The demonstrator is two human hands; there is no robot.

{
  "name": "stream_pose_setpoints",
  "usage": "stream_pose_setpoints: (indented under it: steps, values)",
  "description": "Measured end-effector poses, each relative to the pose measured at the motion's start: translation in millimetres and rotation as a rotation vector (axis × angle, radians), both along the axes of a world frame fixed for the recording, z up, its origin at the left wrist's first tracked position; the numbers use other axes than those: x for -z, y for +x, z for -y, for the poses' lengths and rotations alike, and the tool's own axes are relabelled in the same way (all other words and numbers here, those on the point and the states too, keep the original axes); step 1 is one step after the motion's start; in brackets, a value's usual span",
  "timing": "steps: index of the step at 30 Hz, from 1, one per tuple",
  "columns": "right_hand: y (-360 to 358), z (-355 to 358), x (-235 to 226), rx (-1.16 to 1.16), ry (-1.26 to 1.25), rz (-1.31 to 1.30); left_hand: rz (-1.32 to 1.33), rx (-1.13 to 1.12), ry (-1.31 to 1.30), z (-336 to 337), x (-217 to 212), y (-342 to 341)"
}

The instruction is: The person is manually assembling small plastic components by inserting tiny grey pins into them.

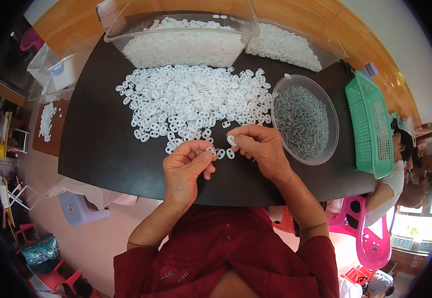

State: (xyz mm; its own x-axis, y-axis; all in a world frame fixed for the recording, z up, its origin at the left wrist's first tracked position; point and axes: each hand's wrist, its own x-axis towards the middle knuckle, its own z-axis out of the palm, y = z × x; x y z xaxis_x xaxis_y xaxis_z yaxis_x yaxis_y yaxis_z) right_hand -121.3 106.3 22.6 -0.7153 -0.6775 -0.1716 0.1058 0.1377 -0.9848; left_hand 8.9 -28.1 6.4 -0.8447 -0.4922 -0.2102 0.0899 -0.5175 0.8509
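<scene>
My left hand pinches a small white plastic piece between thumb and fingertips, above the dark table's near part. Opposite it, my right hand grips another white two-hole oval piece with thumb and forefinger. A thin pointed tip shows below the right fingers; what it belongs to is hidden. Two loose oval pieces lie on the table between the hands. Beyond them spreads a large heap of the same white pieces. Beside my right hand stands a round clear bowl full of grey screws.
Two clear bins of white pieces line the table's back. A green plastic basket sits at the right edge, near a person's arm and a pink stool. A lavender stool stands on the floor at left.
</scene>
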Motion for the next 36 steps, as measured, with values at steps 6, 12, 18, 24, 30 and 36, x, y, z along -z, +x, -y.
stream_pose_setpoints:
  steps: [6, 12, 18, 24, 30, 36]
  values:
    - [8.9, -0.8, 4.2, 0.048, -0.1, 0.215, 0.026, 0.017, 0.019, -8.8, -3.1, -3.6]
    - [12.6, -2.5, 3.4, 0.053, -0.132, 0.148, 0.046, 0.002, 0.013, -12.4, -2.6, -6.2]
    - [15.6, -0.9, 5.9, 0.054, -0.146, 0.109, 0.058, -0.006, -0.006, -13.9, -1.0, -7.5]
    - [17.6, 1.2, 7.0, 0.063, -0.168, 0.037, 0.067, -0.02, 0.003, -11.5, 1.1, -5.4]
    - [19.6, 2.3, 10.0, 0.042, -0.157, -0.012, 0.065, -0.027, 0.018, -10.3, 2.0, -3.7]
    - [22.8, 3.3, 9.1, 0.031, -0.161, -0.027, 0.073, -0.027, 0.017, -9.8, 4.7, -2.3]
